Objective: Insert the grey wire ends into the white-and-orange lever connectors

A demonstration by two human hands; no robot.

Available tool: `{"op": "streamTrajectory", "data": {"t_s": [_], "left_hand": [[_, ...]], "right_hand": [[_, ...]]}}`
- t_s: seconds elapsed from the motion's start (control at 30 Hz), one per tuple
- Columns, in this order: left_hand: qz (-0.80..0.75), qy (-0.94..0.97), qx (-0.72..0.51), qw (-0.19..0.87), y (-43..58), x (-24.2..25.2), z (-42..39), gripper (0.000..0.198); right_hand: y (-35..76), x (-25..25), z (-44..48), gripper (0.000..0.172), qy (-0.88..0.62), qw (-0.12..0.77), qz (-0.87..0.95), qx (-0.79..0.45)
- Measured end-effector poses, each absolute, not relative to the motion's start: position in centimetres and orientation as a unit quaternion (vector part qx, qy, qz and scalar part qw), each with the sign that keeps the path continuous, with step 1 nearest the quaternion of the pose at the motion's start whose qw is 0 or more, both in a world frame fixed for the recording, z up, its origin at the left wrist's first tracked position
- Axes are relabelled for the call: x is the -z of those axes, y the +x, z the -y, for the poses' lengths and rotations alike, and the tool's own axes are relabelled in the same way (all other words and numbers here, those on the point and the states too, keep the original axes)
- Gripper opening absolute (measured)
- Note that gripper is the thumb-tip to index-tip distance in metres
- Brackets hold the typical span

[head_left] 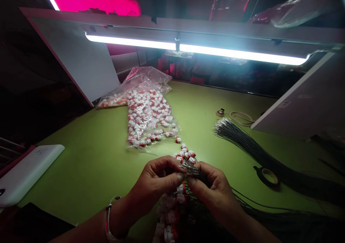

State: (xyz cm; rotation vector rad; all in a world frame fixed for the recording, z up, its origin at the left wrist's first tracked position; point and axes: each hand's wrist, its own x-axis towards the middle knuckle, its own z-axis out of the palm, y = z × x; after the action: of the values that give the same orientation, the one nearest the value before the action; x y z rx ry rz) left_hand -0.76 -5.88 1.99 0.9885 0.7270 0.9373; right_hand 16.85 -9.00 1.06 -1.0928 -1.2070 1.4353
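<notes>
Both hands meet low in the middle of the green table (pixel 94 157). My left hand (pixel 159 182) pinches with thumb and fingers closed against the tips of a small bundle of thin dark wires (pixel 192 171). My right hand (pixel 212 192) is closed round the same wire bundle. Below the hands hang several white-and-orange connectors (pixel 171 214) attached to wires. A small loose pile of the same connectors (pixel 185 154) lies just beyond my fingers. A metal bangle sits on my left wrist.
A clear plastic bag of connectors (pixel 148 117) lies further back. A long bundle of dark wires (pixel 258 153) fans across the right side, beside a tape roll (pixel 269 176). Rubber bands (pixel 241 118) and a small metal part (pixel 221 111) lie behind. A white device (pixel 29 171) rests at left.
</notes>
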Motion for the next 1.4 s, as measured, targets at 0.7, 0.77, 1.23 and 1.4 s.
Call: {"op": "streamTrajectory", "data": {"t_s": [0.7,0.77,1.23,1.4], "left_hand": [[-0.349,0.266,-0.379,0.815,-0.6,-1.5,6.2,0.014],[-0.35,0.275,-0.381,0.81,-0.7,-1.4,6.2,0.015],[-0.364,0.266,-0.375,0.81,-0.3,-1.3,6.9,0.022],[-0.359,0.283,-0.392,0.798,-0.6,-1.2,6.6,0.018]], "right_hand": [[17.1,-1.3,9.7,0.017,-0.474,0.495,0.538,-0.49],[17.2,-1.2,9.7,0.015,-0.477,0.495,0.556,-0.467],[17.3,-0.4,10.2,0.016,-0.471,0.484,0.626,-0.391],[17.3,-0.8,10.0,0.012,-0.459,0.475,0.614,-0.433]]}}
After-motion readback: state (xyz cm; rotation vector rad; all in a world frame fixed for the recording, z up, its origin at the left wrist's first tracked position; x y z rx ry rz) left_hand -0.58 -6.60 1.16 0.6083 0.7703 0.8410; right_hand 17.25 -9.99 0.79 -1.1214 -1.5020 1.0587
